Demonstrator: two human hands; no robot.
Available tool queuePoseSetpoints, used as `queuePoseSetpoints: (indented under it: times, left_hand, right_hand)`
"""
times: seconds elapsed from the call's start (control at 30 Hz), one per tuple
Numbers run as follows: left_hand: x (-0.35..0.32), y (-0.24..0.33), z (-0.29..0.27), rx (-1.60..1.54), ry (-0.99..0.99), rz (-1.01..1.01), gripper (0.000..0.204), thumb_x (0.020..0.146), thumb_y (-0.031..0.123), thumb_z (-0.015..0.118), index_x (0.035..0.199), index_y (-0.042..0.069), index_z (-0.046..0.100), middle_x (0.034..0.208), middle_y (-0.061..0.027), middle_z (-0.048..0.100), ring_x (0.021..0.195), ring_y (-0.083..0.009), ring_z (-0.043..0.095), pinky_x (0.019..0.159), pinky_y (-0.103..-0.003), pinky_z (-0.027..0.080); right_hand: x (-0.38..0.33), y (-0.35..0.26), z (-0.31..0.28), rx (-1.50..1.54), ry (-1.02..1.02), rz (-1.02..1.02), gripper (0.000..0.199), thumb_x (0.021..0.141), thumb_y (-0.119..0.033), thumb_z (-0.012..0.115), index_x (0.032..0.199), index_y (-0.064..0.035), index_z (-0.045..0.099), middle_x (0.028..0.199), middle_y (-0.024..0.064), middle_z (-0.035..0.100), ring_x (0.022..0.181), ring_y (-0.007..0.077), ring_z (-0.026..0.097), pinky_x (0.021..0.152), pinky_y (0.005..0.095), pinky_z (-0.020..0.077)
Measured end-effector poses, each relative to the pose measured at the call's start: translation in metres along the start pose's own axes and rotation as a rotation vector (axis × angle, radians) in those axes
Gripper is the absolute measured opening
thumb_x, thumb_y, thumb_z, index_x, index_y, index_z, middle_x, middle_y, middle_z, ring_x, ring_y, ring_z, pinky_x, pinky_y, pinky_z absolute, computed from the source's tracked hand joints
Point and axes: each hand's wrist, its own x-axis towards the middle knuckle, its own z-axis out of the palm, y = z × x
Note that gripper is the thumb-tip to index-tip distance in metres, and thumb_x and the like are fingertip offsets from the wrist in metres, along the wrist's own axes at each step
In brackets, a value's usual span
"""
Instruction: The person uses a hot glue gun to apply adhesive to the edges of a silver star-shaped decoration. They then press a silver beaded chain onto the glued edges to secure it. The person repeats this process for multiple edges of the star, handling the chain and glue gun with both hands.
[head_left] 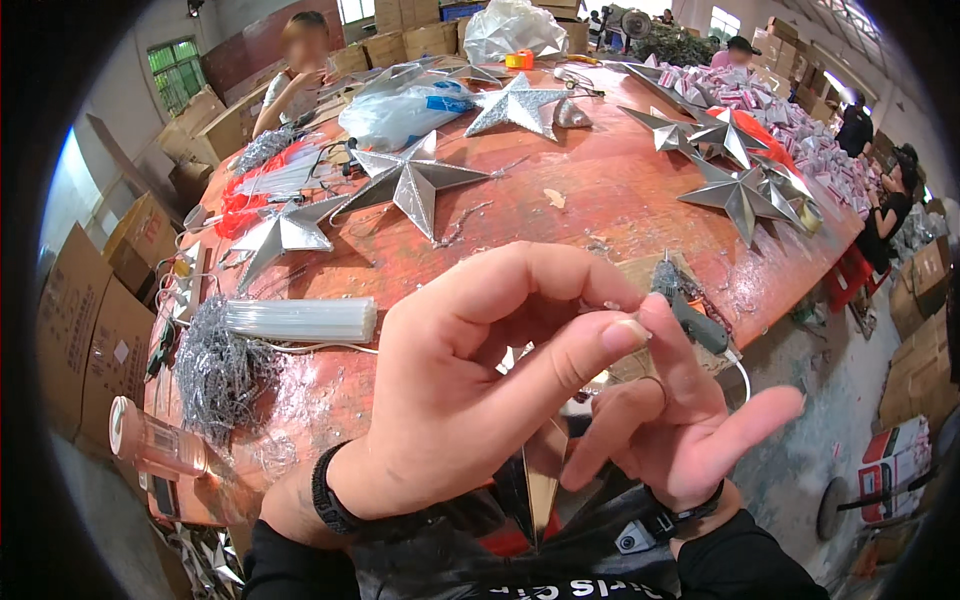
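Observation:
My left hand [470, 390] and my right hand [680, 420] meet close in front of the camera. Their fingertips pinch a thin silver wire or thread, barely visible between thumb and forefinger. Below the hands a silver star [535, 480] shows one shiny point; most of it is hidden behind my left hand. A grey glue gun [690, 315] with a tuft of silver tinsel lies on the table just behind my right fingers.
The red-brown table [600, 200] holds several silver stars [415, 180], a bundle of clear glue sticks [300, 320], silver tinsel [215, 370], a pink bottle [155, 450] and small pink boxes [790, 125]. Other people sit along the far and right edges. Cardboard boxes [90, 330] stand at left.

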Motion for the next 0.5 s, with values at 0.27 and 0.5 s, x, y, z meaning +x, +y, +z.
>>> queuePoseSetpoints:
  times: [0.27, 0.5]
  left_hand:
    - [0.015, -0.014, -0.021, 0.869, -0.037, 0.592, 0.01, 0.084, -0.001, 0.064, 0.093, -0.002, 0.06, 0.079, -0.0043, 0.06, 0.064, -0.0096, 0.055, 0.058, -0.023, 0.044]
    - [0.008, -0.009, -0.009, 0.67, -0.123, 0.295, 0.007, 0.084, -0.002, 0.063, 0.091, -0.001, 0.06, 0.079, -0.0048, 0.06, 0.065, -0.0091, 0.056, 0.057, -0.023, 0.045]
  right_hand:
    - [0.008, -0.023, 0.013, -0.443, 0.294, 0.292, 0.127, 0.062, -0.092, 0.001, 0.138, 0.0011, 0.042, 0.064, 0.0104, 0.066, 0.047, 0.008, 0.052, 0.045, 0.0176, 0.0344]
    - [0.003, -0.02, -0.003, -0.352, 0.439, 0.174, 0.074, 0.09, -0.064, 0.04, 0.115, 0.003, 0.06, 0.062, 0.0005, 0.059, 0.053, 0.0024, 0.045, 0.049, 0.0184, 0.0312]
